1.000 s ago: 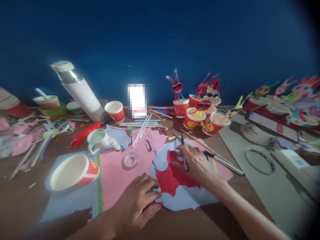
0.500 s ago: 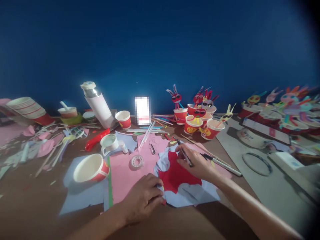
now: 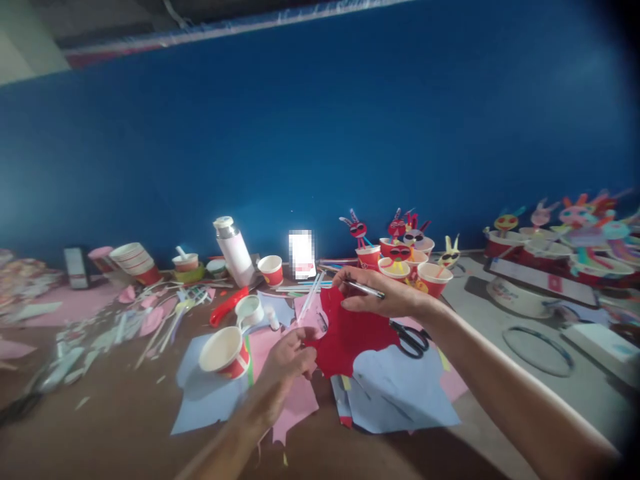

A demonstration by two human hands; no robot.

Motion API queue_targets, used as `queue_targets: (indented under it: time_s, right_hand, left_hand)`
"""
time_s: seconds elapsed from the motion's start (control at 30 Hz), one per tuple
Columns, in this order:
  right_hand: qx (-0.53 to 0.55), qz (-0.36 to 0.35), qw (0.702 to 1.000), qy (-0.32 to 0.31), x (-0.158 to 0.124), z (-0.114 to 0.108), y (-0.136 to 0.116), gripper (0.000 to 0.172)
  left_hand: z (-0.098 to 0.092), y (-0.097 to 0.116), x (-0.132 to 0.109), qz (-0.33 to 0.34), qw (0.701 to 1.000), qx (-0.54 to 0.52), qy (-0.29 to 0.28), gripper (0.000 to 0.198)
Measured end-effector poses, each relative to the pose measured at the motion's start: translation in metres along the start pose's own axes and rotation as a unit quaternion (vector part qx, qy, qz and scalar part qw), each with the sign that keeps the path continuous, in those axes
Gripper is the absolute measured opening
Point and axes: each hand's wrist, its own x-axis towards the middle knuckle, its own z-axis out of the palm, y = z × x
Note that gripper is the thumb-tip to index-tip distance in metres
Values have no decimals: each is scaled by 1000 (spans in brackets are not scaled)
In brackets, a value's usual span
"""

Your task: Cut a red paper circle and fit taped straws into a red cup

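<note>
A cut-out sheet of red paper (image 3: 350,340) is raised off the table between my hands. My left hand (image 3: 293,353) pinches its left edge between thumb and fingers. With the fingers of my right hand (image 3: 385,300) closed, I hold a pen (image 3: 365,288) lying slantwise across them, and the fingertips also meet the paper's upper edge. Below the red sheet lies light blue paper (image 3: 405,400), with pink paper (image 3: 297,407) to its left. Black-handled scissors (image 3: 417,341) rest just right of the red sheet, blades partly hidden.
A paper cup (image 3: 225,353) stands on blue paper at the left, near a white mug (image 3: 250,312) and a red tool (image 3: 228,307). A thermos (image 3: 235,253) is behind. Cups with paper figures (image 3: 400,257) stand back right. Scraps (image 3: 100,340) litter the left.
The red sheet has come up off the blue paper, now gripped by both hands. My right hand has risen with the pen. The scissors have come into clearer view, and the camera has tilted up.
</note>
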Motion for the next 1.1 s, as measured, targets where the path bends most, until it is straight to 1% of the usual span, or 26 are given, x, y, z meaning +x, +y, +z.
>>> queue_targets:
  time_s: [0.1, 0.17, 0.23, 0.3, 0.33, 0.37, 0.4, 0.47, 0.5, 0.57, 0.63, 0.7, 0.73, 0.8, 0.87, 0.93, 1.03, 1.1]
  right_hand:
    - [-17, -28, 999, 1, 17, 11, -3, 15]
    - [-16, -34, 999, 22, 21, 20, -1, 17]
    - [-48, -21, 996, 77, 17, 29, 8, 20]
    - [-135, 6, 979, 153, 6, 38, 24, 26]
    - [-192, 19, 967, 165, -3, 43, 34, 30]
    - [-260, 22, 953, 154, -12, 48, 44, 35]
    - [-334, 27, 932, 135, -22, 53, 54, 40]
    - [-370, 38, 922, 110, -41, 63, 68, 44]
    - [-380, 38, 920, 94, -49, 67, 72, 44]
    - [-399, 46, 914, 52, -61, 74, 76, 44]
    - [-432, 64, 899, 1, -69, 76, 75, 43]
    - [-460, 81, 884, -39, -73, 75, 72, 46]
    - [-463, 87, 881, -48, -74, 73, 71, 48]
    - [-455, 98, 883, -52, -73, 70, 69, 52]
    - [-437, 111, 892, -42, -67, 68, 67, 52]
    - [-410, 124, 903, -29, -55, 71, 64, 45]
    - [-357, 149, 922, -19, -31, 79, 60, 33]
    - [-336, 171, 926, -17, -17, 83, 61, 25]
  left_hand:
    - [5, -10, 0, -9, 998, -67, 16, 33]
    - [4, -19, 2, -26, 994, -92, 54, 26]
    - [0, -28, 6, -33, 986, -122, 105, 25]
    - [-4, -35, 11, -31, 971, -169, 169, 28]
    - [-6, -36, 13, -28, 960, -193, 203, 30]
    - [-8, -36, 16, -25, 948, -214, 232, 31]
    - [-9, -34, 19, -19, 938, -231, 256, 32]
    - [-9, -25, 24, 1, 924, -260, 282, 32]
    - [-9, -18, 27, 16, 919, -273, 285, 31]
    - [-7, -6, 32, 43, 897, -332, 287, 29]
    - [-4, 4, 36, 58, 883, -366, 288, 27]
    - [-3, 8, 41, 68, 880, -377, 279, 25]
    - [-3, 8, 43, 71, 879, -381, 278, 24]
    - [-5, 6, 47, 71, 872, -389, 287, 23]
    - [-8, 3, 50, 66, 863, -396, 308, 21]
    - [-13, 1, 52, 64, 856, -393, 330, 21]
    - [-19, 2, 54, 77, 849, -384, 355, 24]
    - [-22, 2, 55, 82, 842, -384, 369, 26]
